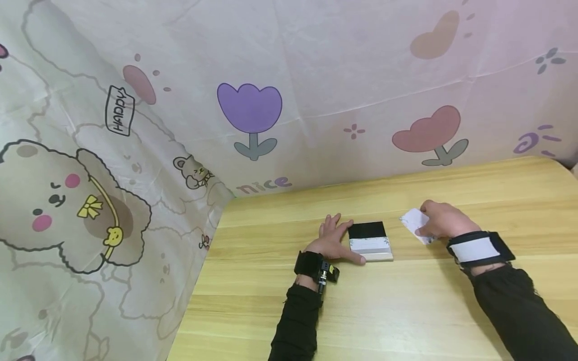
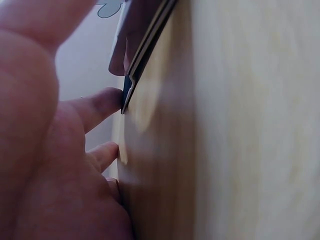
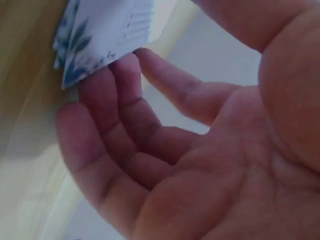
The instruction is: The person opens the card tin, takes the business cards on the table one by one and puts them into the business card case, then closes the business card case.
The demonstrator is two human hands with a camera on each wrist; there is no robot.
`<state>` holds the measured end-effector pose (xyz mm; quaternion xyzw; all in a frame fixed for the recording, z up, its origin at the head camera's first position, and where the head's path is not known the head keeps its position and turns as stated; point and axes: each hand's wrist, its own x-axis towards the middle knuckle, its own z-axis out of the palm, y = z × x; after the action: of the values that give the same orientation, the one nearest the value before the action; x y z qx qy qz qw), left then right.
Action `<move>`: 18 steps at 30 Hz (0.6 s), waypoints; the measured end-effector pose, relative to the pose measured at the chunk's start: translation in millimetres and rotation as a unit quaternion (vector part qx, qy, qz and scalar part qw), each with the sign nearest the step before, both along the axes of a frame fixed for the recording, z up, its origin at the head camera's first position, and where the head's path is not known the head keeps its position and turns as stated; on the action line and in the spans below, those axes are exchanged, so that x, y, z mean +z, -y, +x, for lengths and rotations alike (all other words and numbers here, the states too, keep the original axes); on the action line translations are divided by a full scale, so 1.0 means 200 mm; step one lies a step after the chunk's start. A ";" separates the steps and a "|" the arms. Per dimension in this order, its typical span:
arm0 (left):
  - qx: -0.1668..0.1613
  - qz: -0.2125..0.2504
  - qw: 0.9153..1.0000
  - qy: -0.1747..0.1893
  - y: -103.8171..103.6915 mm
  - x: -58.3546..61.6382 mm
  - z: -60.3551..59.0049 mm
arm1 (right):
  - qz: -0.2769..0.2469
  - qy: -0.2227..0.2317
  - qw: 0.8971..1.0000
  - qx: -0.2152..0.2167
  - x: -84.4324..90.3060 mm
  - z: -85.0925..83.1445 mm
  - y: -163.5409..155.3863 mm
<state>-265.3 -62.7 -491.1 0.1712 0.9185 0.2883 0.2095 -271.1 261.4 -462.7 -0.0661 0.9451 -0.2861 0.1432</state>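
A small flat card case point(image 1: 368, 229) lies on the table, black at its far part and pale along the near edge. Across its middle shows a white leaf-printed card point(image 1: 370, 244). My left hand point(image 1: 328, 244) lies at the case's left side, fingers spread, forefinger by the far corner and thumb at the near edge. In the left wrist view a fingertip touches the thin edge of the case point(image 2: 150, 37). To the right, my right hand point(image 1: 444, 219) pinches white cards point(image 1: 416, 221) with blue-green floral corners. The right wrist view shows several fingers under these cards point(image 3: 107, 37).
The wood-grain table point(image 1: 253, 260) extends around both hands. A printed cloth point(image 1: 316, 65) hangs behind it, and another cloth point(image 1: 149, 210) with a cartoon bear hangs along the left edge.
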 end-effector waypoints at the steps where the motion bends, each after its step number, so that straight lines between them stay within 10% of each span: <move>1: 0.001 0.001 1.000 0.000 0.00 0.00 0.00 | 0.000 -0.005 1.000 -0.004 0.00 0.00 0.00; 18: -0.007 0.006 1.000 -0.004 0.01 0.01 0.00 | -0.098 -0.108 0.989 -0.013 0.04 -0.04 0.06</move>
<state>-265.1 -63.8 -489.5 0.1800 0.9164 0.2918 0.2063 -280.0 250.0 -455.1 -0.0977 0.9234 -0.3701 0.0296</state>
